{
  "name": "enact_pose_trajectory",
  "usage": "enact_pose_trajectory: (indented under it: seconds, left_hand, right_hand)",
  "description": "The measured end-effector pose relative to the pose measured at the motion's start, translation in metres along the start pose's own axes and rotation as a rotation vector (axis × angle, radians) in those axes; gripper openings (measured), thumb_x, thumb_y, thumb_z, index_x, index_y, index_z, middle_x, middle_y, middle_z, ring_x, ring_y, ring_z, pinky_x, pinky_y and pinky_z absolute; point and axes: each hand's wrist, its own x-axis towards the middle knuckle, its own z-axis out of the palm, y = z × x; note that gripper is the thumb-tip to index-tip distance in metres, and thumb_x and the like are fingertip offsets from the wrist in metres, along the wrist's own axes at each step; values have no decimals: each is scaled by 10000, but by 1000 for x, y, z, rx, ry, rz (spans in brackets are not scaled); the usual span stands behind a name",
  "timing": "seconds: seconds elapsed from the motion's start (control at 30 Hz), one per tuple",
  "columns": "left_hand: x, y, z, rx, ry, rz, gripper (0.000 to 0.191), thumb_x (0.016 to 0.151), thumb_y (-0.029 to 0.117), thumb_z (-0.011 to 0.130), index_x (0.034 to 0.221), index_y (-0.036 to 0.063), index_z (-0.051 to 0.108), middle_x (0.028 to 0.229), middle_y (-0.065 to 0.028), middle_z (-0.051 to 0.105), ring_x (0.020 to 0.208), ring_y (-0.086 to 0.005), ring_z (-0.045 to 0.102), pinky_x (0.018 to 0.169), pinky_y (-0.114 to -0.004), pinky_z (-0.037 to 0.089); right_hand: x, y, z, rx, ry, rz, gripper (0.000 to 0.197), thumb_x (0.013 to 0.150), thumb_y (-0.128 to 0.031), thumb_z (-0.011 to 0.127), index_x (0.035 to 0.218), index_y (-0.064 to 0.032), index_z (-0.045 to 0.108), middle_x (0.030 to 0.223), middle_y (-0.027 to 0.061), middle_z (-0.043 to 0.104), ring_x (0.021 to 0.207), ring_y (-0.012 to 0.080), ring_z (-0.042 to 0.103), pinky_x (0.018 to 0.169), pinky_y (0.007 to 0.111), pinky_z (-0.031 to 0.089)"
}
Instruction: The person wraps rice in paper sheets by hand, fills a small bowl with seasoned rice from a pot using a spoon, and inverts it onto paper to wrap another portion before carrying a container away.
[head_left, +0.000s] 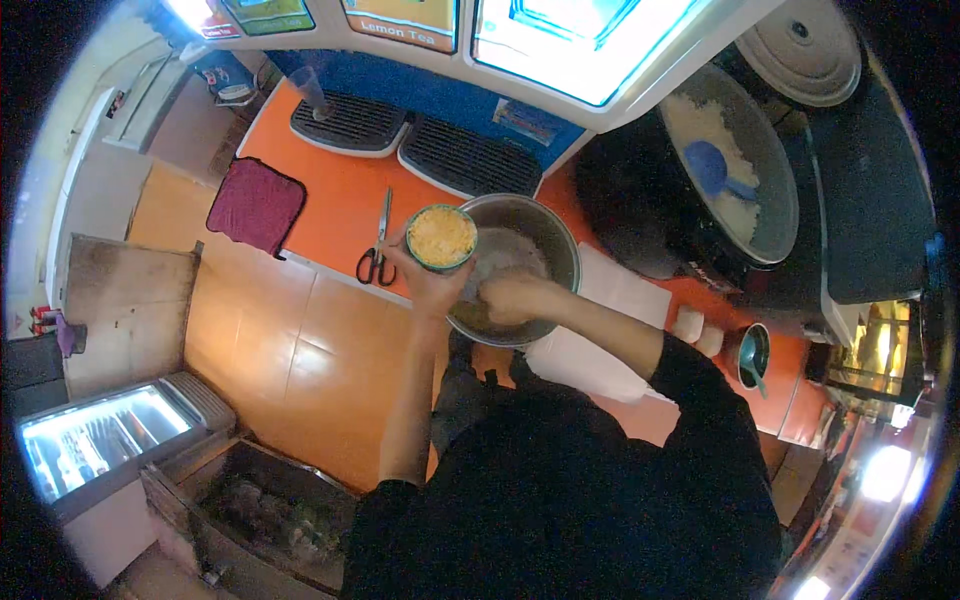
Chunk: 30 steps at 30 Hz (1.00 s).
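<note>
My left hand (435, 289) holds a small green-rimmed bowl (442, 237), filled with a pale yellow, grainy food that looks like rice. The bowl is raised at the left rim of a large metal pot (564, 251). Inside that pot reaches my right hand (516, 297), its fingers curled low towards the bottom. Whether those fingers grip anything is hidden. Scissors (381, 244) with black handles lie on the orange counter (330, 202), just left of the bowl.
A big cooker (780, 180) of white rice stands open at the right, a blue scoop (706, 166) inside. White sheets (626, 289) lie beside the pot. Drip trays (472, 157) line the back under a drink dispenser. A maroon cloth (256, 204) overhangs the counter's left edge.
</note>
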Motion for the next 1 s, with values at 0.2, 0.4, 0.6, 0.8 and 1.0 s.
enact_pose_trajectory:
  seconds: [0.2, 0.4, 0.6, 0.8, 1.0]
  left_hand:
    - [4, 5, -2, 73, 18, 36, 906, 493, 111, 840, 1166, 46, 237, 1116, -127, 373, 1048, -239, 438, 932, -370, 361]
    - [6, 18, -10, 19, -44, -109, 989, 435, 149, 879, 1163, 49, 218, 1109, -123, 391, 1027, -229, 446, 944, -371, 347]
    - [-6, 25, -17, -25, -173, -136, 1008, 429, 138, 877, 1167, 48, 197, 1128, -132, 408, 1047, -230, 459, 964, -372, 346]
    - [-19, 28, 0, -71, -232, -102, 923, 513, 98, 833, 1169, 22, 189, 1149, -165, 388, 1079, -244, 454, 930, -360, 390]
    - [-32, 19, 5, -64, -260, -106, 1043, 479, 67, 850, 1206, 66, 103, 1194, -176, 415, 1107, -268, 472, 965, -370, 386]
  right_hand:
    - [-40, 38, 20, 194, 218, -88, 356, 854, -315, 487, 929, 3, 630, 735, 176, 622, 699, 303, 606, 655, 410, 469]
    - [-92, 90, 6, 933, 50, 47, 270, 896, -272, 485, 1000, -67, 626, 586, -18, 488, 478, 54, 424, 413, 203, 367]
    - [-130, 54, -6, 1020, 537, -14, 302, 893, -305, 501, 1119, -132, 600, 562, -6, 501, 458, 98, 458, 387, 222, 360]
    - [-110, -24, 38, -15, 1062, 249, 426, 858, -204, 507, 1281, -221, 463, 772, 121, 586, 629, 254, 601, 485, 350, 482]
    - [-130, -13, 24, 219, 1200, 276, 382, 849, -198, 518, 1231, -196, 504, 741, 105, 576, 625, 261, 596, 561, 385, 491]
